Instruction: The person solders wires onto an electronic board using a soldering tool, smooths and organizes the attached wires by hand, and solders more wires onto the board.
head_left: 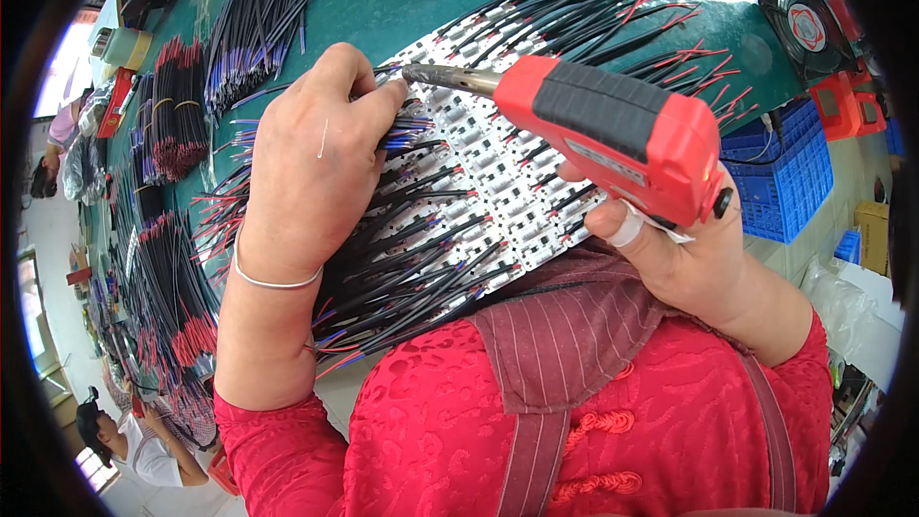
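Note:
My right hand [684, 263] is closed around a red and black soldering gun [598, 124]; white tape wraps one finger. The gun's metal barrel points left over a white circuit board panel [522, 230] bearing rows of small components. At the barrel's end, my left hand [316, 158] has thumb and forefinger pinched together on a thin dark wire [260, 94] that sticks out to the left. Its fingers hide the contact point. Black wires [412, 268] with red and blue ends fan out from both sides of the panel.
On the green table [383, 0], bundles of black wires with blue ends [258, 29] and red ends [177, 110] lie at left. A small fan [802, 19] stands far right, above a blue crate [780, 172]. Another person [144, 445] sits at lower left.

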Motion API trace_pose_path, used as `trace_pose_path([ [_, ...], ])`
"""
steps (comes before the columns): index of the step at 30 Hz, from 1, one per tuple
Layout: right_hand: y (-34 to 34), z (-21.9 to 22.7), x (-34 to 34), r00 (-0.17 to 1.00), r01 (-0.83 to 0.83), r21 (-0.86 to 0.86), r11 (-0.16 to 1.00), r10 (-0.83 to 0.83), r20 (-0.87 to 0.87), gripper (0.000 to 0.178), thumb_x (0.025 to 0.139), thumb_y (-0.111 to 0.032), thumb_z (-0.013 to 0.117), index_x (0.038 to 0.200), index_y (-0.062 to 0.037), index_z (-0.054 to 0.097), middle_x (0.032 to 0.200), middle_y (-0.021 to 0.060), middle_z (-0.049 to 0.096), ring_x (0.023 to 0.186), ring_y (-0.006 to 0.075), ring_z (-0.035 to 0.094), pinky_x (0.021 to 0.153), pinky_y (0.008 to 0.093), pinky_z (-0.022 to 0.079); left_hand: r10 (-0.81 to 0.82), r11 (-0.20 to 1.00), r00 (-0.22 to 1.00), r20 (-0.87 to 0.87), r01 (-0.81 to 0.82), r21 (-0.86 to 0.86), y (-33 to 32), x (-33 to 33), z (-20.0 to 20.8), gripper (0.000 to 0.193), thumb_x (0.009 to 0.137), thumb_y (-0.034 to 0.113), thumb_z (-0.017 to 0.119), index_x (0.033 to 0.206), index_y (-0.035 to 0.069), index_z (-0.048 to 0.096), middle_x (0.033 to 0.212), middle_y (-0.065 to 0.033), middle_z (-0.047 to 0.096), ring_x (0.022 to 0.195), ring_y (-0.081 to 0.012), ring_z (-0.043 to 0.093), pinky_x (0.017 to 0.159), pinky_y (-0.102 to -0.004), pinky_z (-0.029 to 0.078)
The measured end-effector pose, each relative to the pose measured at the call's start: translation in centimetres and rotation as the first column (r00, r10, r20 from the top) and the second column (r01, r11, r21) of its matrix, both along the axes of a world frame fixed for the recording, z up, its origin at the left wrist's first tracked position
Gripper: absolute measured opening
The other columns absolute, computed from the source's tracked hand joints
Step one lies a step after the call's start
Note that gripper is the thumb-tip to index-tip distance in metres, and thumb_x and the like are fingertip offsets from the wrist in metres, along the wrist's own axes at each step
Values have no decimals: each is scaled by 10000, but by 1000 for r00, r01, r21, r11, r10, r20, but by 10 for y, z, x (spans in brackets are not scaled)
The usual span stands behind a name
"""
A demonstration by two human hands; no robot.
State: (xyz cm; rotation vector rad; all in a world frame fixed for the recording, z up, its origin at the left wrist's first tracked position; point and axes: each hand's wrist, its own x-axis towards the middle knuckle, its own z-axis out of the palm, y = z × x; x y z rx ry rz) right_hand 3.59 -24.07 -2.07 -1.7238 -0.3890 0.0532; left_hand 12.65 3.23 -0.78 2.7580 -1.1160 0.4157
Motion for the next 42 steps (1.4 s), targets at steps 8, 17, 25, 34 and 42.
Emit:
trace_pose_path([
  [8,0,1,0,996,25,-74,997,-19,87,428,930,-113,716,1312,10,568,1049,77,692,968,146,654,862,295,518,-7,1000,1000,2,7,5,0,0,1,430,610,-83,696,1017,56,725,876,-101,565,786,-293,610,673,-396,485],
  [17,1,3,1,994,-17,-135,991,31,107,421,931,-121,719,1308,-8,570,1030,66,700,864,107,621,775,272,508,-6,1000,1000,3,6,-1,-1,-1,1,427,614,-88,689,1015,55,727,872,-101,563,787,-292,607,672,-396,485],
  [25,1,7,-10,977,121,242,963,-72,-201,351,899,-43,728,1227,19,620,1176,140,704,974,189,708,866,317,552,-7,1000,1000,19,7,0,-1,-1,0,420,623,-86,692,1015,60,730,877,-101,564,783,-294,609,676,-398,489],
  [34,1,7,-14,957,182,286,941,-104,-269,299,920,-57,707,1198,27,635,1079,113,734,935,170,714,832,317,565,-6,1000,1000,13,6,12,0,-1,2,437,618,-89,689,1021,73,736,882,-96,566,789,-287,613,683,-395,494],
  [42,-1,4,-11,989,106,58,993,-100,-105,289,909,-60,726,1178,11,653,1050,93,726,954,162,684,871,287,531,-28,993,997,-70,20,-117,10,9,-2,463,606,-150,622,983,89,744,889,-85,598,793,-273,640,701,-349,519],
])
